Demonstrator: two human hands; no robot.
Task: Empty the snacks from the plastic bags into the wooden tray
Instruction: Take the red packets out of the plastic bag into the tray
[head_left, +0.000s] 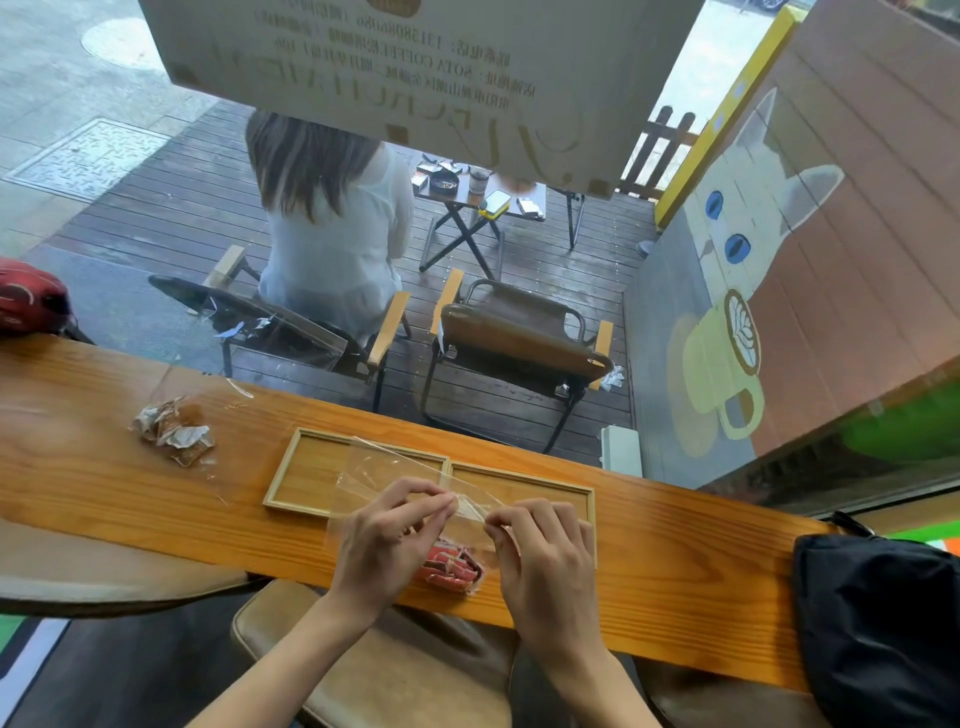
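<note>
A clear plastic bag (395, 480) lies over the wooden tray (306, 470), which has two compartments, both bare. My left hand (387, 540) and my right hand (545, 556) each pinch the bag's upper edge, close together in front of the tray. Red-wrapped snacks (452, 567) sit in the bag's lower end, between my hands near the counter's front edge. A second clear bag with brown and white wrapped snacks (176, 428) rests on the counter to the left of the tray.
The long wooden counter (104, 483) runs along a window. A black bag (878, 623) sits at its right end, a red object (31, 296) at its far left. Beyond the glass a person sits on a folding chair. A brown stool (415, 670) is below me.
</note>
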